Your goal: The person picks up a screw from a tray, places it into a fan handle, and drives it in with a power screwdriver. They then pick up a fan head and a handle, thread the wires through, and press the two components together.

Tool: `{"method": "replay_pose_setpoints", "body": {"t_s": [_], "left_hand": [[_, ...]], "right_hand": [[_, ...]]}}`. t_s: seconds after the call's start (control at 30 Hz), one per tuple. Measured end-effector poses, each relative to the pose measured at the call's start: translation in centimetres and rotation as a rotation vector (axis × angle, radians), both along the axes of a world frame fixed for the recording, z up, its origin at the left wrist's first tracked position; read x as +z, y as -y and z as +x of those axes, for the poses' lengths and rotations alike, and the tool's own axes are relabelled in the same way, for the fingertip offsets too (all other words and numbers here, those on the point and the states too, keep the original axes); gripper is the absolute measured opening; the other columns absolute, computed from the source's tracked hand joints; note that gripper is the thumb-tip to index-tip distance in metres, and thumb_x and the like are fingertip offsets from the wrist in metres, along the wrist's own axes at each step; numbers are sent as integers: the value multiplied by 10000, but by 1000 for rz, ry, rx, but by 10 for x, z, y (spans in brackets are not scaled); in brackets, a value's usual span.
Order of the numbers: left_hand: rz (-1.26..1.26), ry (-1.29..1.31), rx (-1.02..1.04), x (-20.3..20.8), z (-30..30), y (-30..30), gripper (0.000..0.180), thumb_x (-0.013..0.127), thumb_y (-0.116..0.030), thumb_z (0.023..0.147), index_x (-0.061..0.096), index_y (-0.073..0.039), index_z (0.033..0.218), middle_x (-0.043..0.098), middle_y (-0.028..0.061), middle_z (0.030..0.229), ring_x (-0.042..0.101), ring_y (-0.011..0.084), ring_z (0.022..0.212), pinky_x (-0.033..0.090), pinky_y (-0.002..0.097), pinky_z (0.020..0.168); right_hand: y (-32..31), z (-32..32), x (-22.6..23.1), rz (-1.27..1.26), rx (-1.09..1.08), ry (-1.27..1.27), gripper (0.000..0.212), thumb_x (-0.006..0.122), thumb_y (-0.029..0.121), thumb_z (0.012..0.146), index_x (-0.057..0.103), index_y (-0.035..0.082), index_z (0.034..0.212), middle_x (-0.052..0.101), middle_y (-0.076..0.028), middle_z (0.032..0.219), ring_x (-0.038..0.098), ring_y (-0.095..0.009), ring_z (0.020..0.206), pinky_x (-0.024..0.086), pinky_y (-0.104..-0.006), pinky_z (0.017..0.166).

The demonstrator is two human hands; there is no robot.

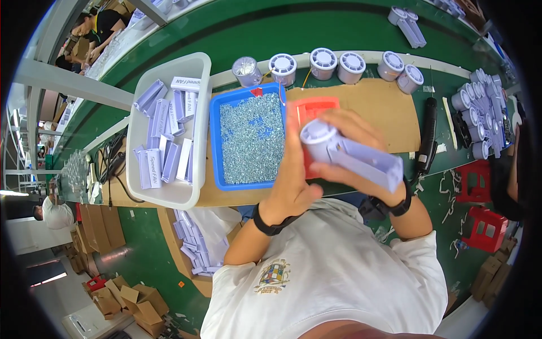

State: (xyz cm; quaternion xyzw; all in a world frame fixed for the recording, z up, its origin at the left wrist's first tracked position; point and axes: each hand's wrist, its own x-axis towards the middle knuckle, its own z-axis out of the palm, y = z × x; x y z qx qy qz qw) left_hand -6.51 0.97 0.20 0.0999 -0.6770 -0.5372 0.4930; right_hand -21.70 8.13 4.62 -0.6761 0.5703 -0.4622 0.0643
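My right hand (pixel 364 135) is wrapped round a light purple fan housing (pixel 367 164), whose round slotted head points left and whose long open handle points to the lower right. Beside that head my left hand (pixel 291 175) is held upright, fingers stretched out and thumb apart, with nothing seen in it. Whether its palm touches the head, I cannot tell. Partly hidden behind both hands is a red tray (pixel 316 103). To the left of my left hand lies a blue tray (pixel 214 147) filled with small silvery screws.
A white bin (pixel 132 164) at left holds purple handle covers. Several round fan heads (pixel 323 63) line the far edge of the cardboard mat (pixel 389 113). A black electric screwdriver (pixel 428 135) lies at right, near piled fan housings (pixel 480 113). A box of purple parts (pixel 197 243) sits below the bench.
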Motion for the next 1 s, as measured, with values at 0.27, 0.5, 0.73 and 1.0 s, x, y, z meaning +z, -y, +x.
{"method": "replay_pose_setpoints", "body": {"t_s": [0.27,0.5,0.73,1.0], "left_hand": [[-222,646,19,-4,35,11,519,693,-115,917,479,54,1358,448,265,1410,486,447,1292,414,471,1082],[-241,676,42,-6,33,12,471,702,-63,888,543,44,1318,472,232,1414,502,411,1298,409,455,1095],[-283,660,23,-8,25,11,455,704,-59,886,544,78,1289,468,244,1410,514,420,1267,436,456,1068],[-269,660,92,-10,33,9,436,710,-86,896,574,45,1290,485,235,1415,532,405,1267,432,454,1074]], "right_hand": [[38,-47,-8,297,42,45,571,826,104,657,636,14,1188,685,-162,1102,635,-354,1095,509,-409,940],[51,-58,-19,327,101,-244,580,831,119,633,683,26,1186,673,-141,1073,620,-362,1027,499,-447,932],[50,-66,-13,451,71,-261,636,848,134,641,666,33,1242,631,-161,1177,610,-358,1060,497,-439,933],[-6,-163,44,674,-689,-356,772,850,79,630,585,43,1355,551,-205,1408,585,-398,1214,500,-420,1014]]}}
